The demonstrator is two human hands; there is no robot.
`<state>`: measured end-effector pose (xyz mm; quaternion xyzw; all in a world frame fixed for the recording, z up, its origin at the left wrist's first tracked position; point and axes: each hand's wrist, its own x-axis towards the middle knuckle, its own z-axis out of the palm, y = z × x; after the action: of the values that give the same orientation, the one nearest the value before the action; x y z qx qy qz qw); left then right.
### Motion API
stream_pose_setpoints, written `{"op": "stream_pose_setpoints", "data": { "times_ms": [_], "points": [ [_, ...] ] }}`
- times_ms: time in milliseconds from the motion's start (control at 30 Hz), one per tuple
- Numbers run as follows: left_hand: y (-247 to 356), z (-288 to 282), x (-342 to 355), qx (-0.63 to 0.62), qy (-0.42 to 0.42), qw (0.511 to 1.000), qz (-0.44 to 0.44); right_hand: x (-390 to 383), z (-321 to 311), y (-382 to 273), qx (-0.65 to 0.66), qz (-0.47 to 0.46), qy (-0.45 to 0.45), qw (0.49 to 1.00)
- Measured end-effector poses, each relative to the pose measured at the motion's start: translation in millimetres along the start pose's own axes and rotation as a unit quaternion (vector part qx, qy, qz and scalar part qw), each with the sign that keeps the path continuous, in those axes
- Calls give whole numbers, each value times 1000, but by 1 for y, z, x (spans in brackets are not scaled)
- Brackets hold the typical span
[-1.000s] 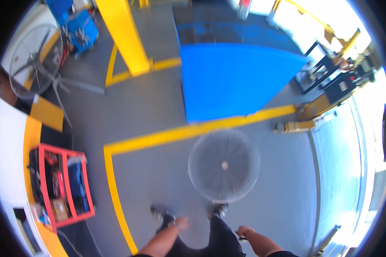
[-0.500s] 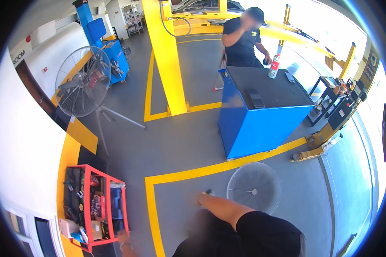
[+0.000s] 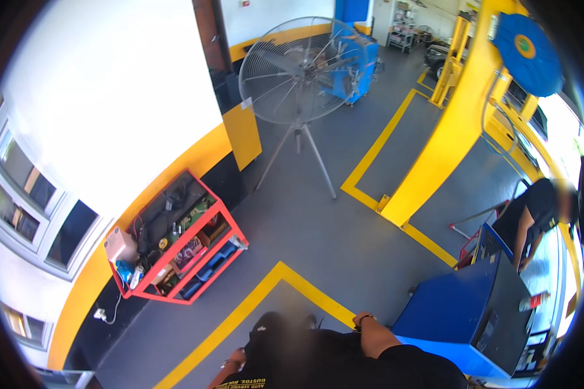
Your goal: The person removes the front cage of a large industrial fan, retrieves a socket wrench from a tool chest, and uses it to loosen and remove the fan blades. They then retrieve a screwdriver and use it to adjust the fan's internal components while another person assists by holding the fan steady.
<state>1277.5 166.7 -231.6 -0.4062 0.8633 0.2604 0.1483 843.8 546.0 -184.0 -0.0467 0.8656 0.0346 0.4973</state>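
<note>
My right hand (image 3: 361,320) hangs over the floor beside my dark-clothed body, its fingers curled and their contents unclear. The blue cabinet (image 3: 438,311) with a black top is to its right. My left hand (image 3: 237,357) is partly hidden at my left side at the lower edge; its fingers are too small and obscured to read. Ahead-left is a red tool cart (image 3: 237,230) loaded with several boxes, tools and cans, nearer the wall than either hand.
A large pedestal fan (image 3: 331,181) stands ahead, beside a yellow lift post (image 3: 428,168) and blue machine (image 3: 363,65). A co-worker (image 3: 529,214) leans behind the cabinet at right. Yellow floor lines (image 3: 280,269) cross the grey floor; a windowed wall (image 3: 143,65) is at left.
My view has swung left and up, so the cart, wall and fan sit more centrally and the cabinet lower right. The co-worker now leans forward, hand lowered from the face.
</note>
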Motion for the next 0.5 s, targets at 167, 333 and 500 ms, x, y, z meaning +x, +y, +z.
{"op": "stream_pose_setpoints", "data": {
  "times_ms": [167, 333, 500],
  "points": [
    [46, -22, 68, -122, -133, 974, -135, -8, -100, 39, 95, 44, 52, 993],
    [65, -131, 165, 19, -267, 959, -95, 26, -200, 55, 196, 90, 170, 962],
    [63, -187, 359, 122, -125, 982, -79, 57, -233, 9, 308, 145, 177, 923]
  ]
}}
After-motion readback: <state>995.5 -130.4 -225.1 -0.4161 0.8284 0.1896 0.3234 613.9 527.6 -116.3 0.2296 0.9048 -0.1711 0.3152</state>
